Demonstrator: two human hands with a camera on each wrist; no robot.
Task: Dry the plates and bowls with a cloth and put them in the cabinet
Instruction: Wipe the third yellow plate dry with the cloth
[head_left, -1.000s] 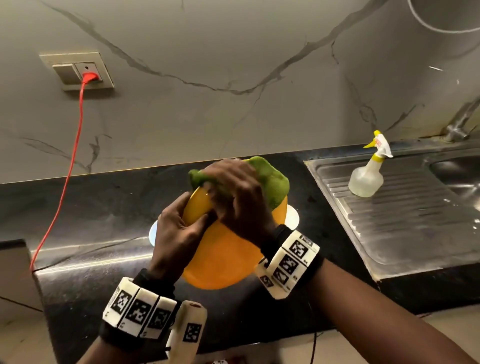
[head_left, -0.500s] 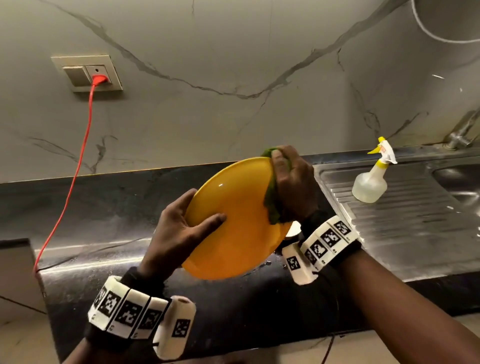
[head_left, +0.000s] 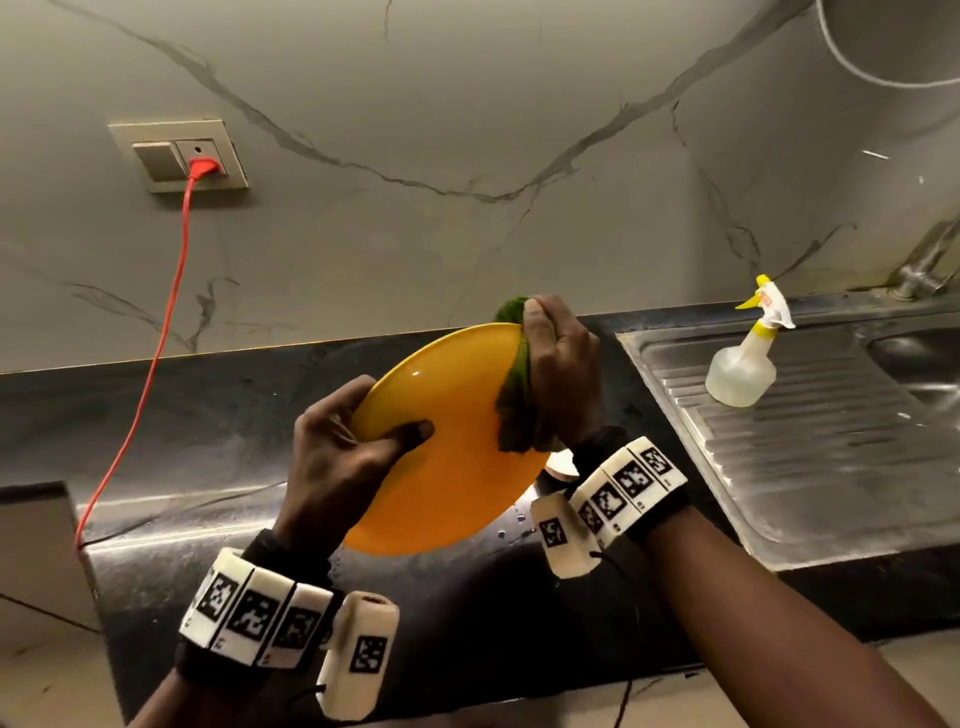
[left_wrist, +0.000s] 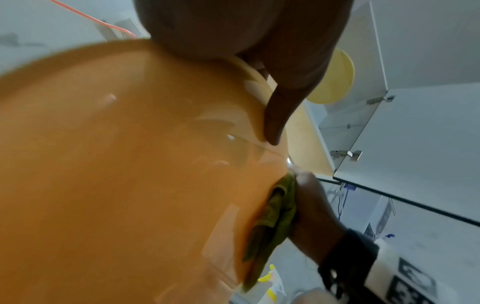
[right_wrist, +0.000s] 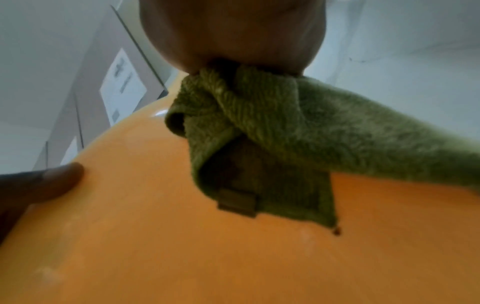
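Note:
An orange plate (head_left: 447, 467) is held tilted above the dark counter. My left hand (head_left: 337, 457) grips its left rim, thumb across the face. My right hand (head_left: 561, 374) holds a green cloth (head_left: 514, 395) folded over the plate's upper right rim. The left wrist view shows the plate (left_wrist: 130, 174) close up with the cloth (left_wrist: 275, 222) at its edge. In the right wrist view the cloth (right_wrist: 272, 133) hangs from my right hand onto the plate (right_wrist: 182, 246).
A steel sink drainboard (head_left: 810, 457) lies to the right with a spray bottle (head_left: 743, 364) on it. A red cord (head_left: 150, 374) runs from the wall socket (head_left: 182, 156). A pale plate edge (head_left: 561, 465) shows behind the orange one. A yellow plate (left_wrist: 335, 78) sits in the open cabinet (left_wrist: 405, 133).
My right hand slid the cloth from the plate's top across to its right rim, and the plate tipped up to show its face. The left hand kept its grip.

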